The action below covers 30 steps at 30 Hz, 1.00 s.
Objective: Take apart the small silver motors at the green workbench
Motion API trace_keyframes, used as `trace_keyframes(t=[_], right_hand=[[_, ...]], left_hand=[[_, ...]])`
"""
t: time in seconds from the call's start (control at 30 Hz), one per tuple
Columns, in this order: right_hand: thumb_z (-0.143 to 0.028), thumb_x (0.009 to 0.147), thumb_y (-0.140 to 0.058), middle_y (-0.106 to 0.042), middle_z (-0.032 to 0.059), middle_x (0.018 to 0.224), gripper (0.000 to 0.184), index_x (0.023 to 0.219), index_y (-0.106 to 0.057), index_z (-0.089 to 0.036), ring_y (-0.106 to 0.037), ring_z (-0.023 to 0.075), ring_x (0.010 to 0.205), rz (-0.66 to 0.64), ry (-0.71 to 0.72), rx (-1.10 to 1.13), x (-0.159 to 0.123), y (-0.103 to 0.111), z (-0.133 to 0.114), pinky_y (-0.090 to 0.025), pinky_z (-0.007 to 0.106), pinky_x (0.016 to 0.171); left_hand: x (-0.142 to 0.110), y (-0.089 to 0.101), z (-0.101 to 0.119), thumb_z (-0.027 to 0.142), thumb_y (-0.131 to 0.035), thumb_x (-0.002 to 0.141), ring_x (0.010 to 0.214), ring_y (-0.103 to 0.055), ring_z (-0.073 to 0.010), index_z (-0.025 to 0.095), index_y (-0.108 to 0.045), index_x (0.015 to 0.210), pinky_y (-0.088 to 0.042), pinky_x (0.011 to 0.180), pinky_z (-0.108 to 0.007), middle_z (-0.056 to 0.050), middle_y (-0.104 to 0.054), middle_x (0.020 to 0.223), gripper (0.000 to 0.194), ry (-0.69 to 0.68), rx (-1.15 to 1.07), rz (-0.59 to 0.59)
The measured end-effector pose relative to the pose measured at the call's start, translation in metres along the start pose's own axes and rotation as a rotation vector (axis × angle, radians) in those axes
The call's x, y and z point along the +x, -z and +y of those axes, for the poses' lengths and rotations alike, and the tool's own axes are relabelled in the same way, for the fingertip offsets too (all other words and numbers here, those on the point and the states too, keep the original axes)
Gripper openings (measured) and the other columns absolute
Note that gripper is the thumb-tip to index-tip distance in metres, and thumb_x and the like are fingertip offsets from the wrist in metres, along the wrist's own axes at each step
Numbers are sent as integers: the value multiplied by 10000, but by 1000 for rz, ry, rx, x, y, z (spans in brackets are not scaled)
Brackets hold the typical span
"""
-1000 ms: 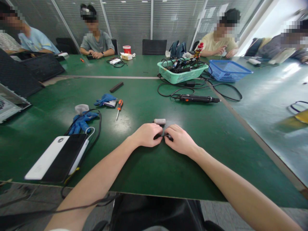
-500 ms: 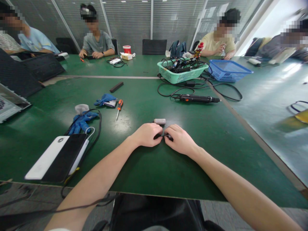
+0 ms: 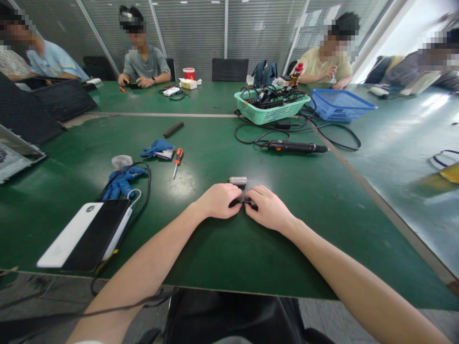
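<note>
My left hand (image 3: 223,200) and my right hand (image 3: 266,206) rest on the green table with their fingertips nearly meeting. The fingers of my right hand curl around a small dark piece (image 3: 252,204), mostly covered by the hand, so its kind does not show. My left fingers are bent toward the thumb, and whatever lies between them is hidden. Just beyond my fingertips lies a short silver metal cylinder (image 3: 238,181) with a dark end. To the left, a screwdriver (image 3: 178,161) with an orange and black handle lies on the table.
Blue gloves (image 3: 124,181) and a black-and-white tablet-like device (image 3: 84,235) with a cable lie at left. A dark bar (image 3: 173,129) lies farther back. An electric screwdriver (image 3: 297,147), a green basket (image 3: 268,113) of tools and a blue basket (image 3: 344,112) stand right. Several people sit around the table.
</note>
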State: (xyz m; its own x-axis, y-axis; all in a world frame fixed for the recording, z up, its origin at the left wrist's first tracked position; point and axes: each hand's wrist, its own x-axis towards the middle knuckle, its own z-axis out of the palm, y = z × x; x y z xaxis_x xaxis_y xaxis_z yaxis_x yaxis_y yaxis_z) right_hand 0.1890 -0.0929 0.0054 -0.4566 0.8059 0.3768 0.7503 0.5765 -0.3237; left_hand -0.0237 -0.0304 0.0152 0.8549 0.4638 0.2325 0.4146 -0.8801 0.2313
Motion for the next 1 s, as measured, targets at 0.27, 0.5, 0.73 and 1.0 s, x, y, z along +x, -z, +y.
trace_keyframes(t=[0.27, 0.5, 0.73, 1.0], right_hand=[[-158, 888, -584, -611, 52, 879, 66, 881, -554, -217, -553, 223, 854, 9, -6, 8, 0, -1, 0, -456, 364, 797], [-144, 893, -569, -594, 47, 856, 87, 857, -543, -219, -545, 219, 846, 14, 14, -6, 0, -1, 0, -449, 359, 797], [-150, 901, -564, -595, 50, 857, 89, 850, -541, -220, -548, 221, 849, 8, 23, 1, 1, -1, -1, -451, 358, 806], [-143, 904, -560, -597, 50, 860, 87, 860, -547, -218, -544, 219, 858, 3, 25, 9, 1, 0, -2, -449, 357, 810]], left_hand=[[0, 2, 1, 310, -592, 898, 858, -640, -206, 185, -626, 921, -498, 778, -324, -52, -667, 899, 131, -6, -5, -5], [0, 2, 1, 310, -593, 898, 857, -639, -206, 185, -627, 923, -501, 782, -328, -53, -667, 899, 132, -8, -4, -9], [0, 2, 1, 304, -593, 894, 859, -637, -206, 187, -621, 925, -498, 791, -326, -50, -665, 902, 124, -9, -7, -7], [1, 3, 2, 308, -584, 901, 865, -637, -203, 187, -627, 932, -495, 795, -319, -50, -667, 911, 132, -6, -16, -17]])
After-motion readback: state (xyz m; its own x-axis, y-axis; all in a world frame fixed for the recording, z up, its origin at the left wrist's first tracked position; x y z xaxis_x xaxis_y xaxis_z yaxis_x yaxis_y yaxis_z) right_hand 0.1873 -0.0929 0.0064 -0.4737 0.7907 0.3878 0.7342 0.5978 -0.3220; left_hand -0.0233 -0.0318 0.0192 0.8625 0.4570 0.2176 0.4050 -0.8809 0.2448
